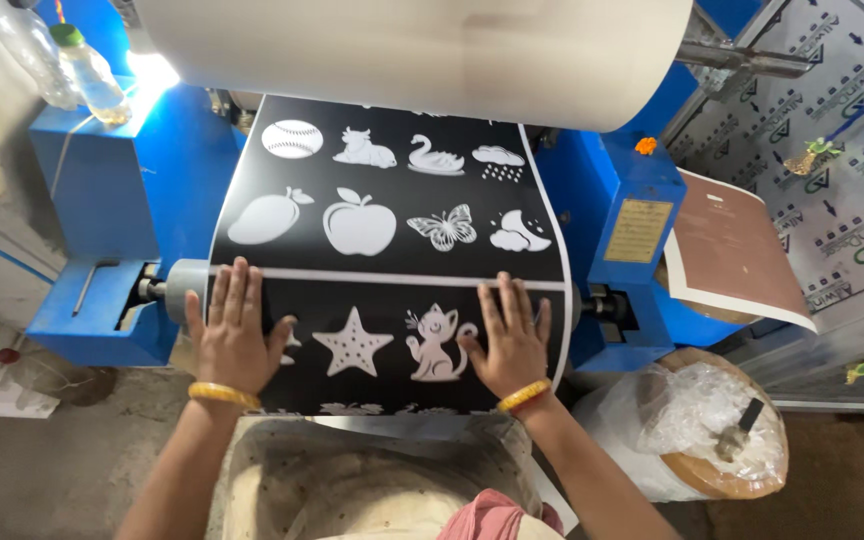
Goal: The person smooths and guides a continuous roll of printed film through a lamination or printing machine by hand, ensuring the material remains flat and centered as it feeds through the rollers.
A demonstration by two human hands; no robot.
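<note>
Both hands flat on the black sheet (392,250), which runs down the centre of the frame from under the big pale roll (412,50) at the top. My left hand (235,335) lies at the sheet's left edge, lower centre-left, fingers (242,290) spread open and pressed down, gripping nothing; fingertips reach the thin grey roller bar (382,277) that crosses the sheet. My right hand (512,342) lies near the sheet's right edge, fingers open and flat likewise, tips just at the bar. Yellow bangle on each wrist. White shapes on the sheet: ball, cow, swan, cloud in the top row; mango, apple, butterfly, moon with cloud next; below the bar a star (352,342) and a cat (435,343) between my two hands. Blue machine housing (102,200) either side of the sheet. Containers: two clear plastic bottles (92,75) stand on the machine in the upper left, the nearer one green-capped with pale yellowish liquid; contents of the other I cannot tell. Lower right, a round brown drum (742,480) carries a crumpled clear plastic bag (692,410) with a small dark-handled tool lying on it. A brown sheet with white border (732,250) rests at right of the machine. Light cloth at the bottom edge, under my arms.
</note>
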